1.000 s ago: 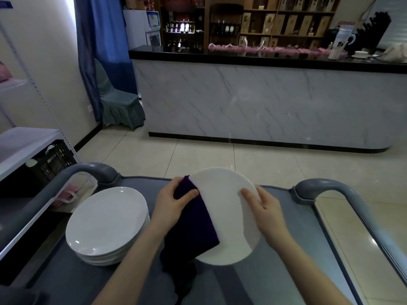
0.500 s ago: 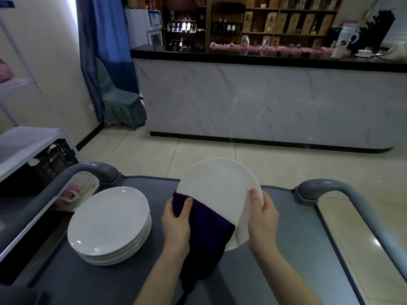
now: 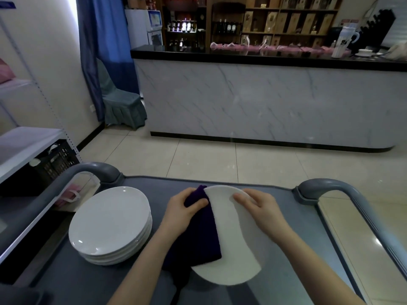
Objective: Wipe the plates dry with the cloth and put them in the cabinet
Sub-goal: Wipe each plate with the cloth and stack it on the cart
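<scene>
Grey cart top point(image 3: 286, 219) fills the bottom of my view between its two curved handles, with a marble-fronted bar counter point(image 3: 264, 102) across the tiled floor in the upper half. At lower centre I have one white plate point(image 3: 235, 243) lifted off the cart and tilted up toward the camera, so its face is open to wiping. My right hand point(image 3: 262, 209) holds it by the upper right rim. The fingers point(image 3: 241, 198) lie over the face, and I cannot see the thumb, which I take to be behind the rim. That grip steadies the plate and leaves most of the surface free. My left hand point(image 3: 182, 208) is closed round the purple cloth point(image 3: 198, 236) at the plate's upper left edge, thumb on top. It pinches the fabric against the rim, so that one fold covers the left side of the face and the rest hangs below. I judge this to be mid-wipe, with the bare right half still to be covered. The stack of white plates point(image 3: 110, 221) sits on the cart at lower left, just beside my left forearm and within easy reach. Where the plates are to be stored I cannot pick out from here.
</scene>
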